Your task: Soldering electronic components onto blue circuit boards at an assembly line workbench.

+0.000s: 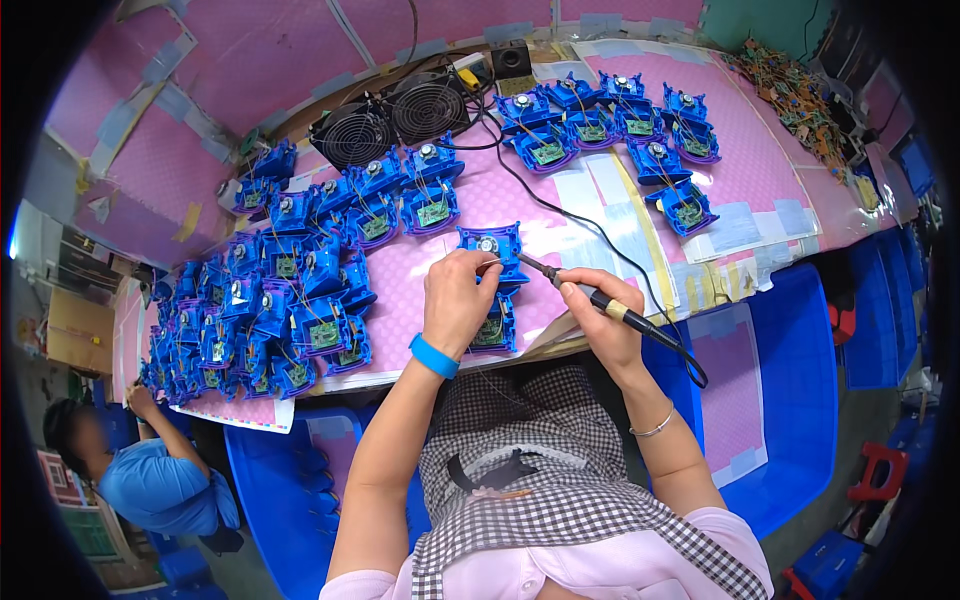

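Currently the right hand (pixel 610 325) is gripping a soldering iron (pixel 546 269), thumb and fingers wrapping around the handle, and the iron is slanting up and leftward, its tip ending just beside a metal disc (pixel 487 243) on a blue housing (pixel 509 241). Whether the tip is touching anything is too small to tell. The left hand (pixel 460 295) is bending over the left side of that housing, thumb and fingers bunching close together; I cannot tell whether they are pinching a thin strand or the housing itself. The housing is lying on the pink table (pixel 740 110), near the front edge, and a green board (pixel 490 332) is showing just beside the left hand. A blue band (pixel 434 356) is circling the left wrist, and a bracelet (pixel 655 422) the right. Many similar housings (pixel 265 295) are crowding the table's left side, and a smaller group (pixel 637 127) is standing farther back on the right. Two fans (pixel 428 108) are standing behind. At far left, a co-worker (pixel 165 480) is wearing a blue top.
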### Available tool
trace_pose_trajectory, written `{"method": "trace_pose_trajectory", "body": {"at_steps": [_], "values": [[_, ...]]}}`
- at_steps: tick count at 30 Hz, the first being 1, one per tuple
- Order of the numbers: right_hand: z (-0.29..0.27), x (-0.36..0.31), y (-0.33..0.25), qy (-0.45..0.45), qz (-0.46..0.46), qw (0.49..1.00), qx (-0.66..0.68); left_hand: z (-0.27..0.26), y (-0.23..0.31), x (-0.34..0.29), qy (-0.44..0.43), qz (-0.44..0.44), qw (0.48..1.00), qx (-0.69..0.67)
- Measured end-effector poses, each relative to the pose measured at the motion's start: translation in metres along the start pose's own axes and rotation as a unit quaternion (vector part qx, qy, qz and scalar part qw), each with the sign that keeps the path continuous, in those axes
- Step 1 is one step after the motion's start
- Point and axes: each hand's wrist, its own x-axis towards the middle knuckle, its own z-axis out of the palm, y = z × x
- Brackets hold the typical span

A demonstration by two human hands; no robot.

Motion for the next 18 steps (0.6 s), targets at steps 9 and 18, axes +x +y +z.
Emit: {"method": "trace_pose_trajectory", "body": {"at_steps": [9,18], "values": [[-0.0017,-0.0011,-0.0038,0.001,0.042,0.999,0.005,-0.0008,0.0011,-0.0002,0.001,0.0,1.0,0.0],[-0.0012,-0.0018,0.0019,-0.002,0.008,1.0,-0.006,-0.0003,0.001,0.0011,-0.006,-0.003,1.0,0.013]]}}
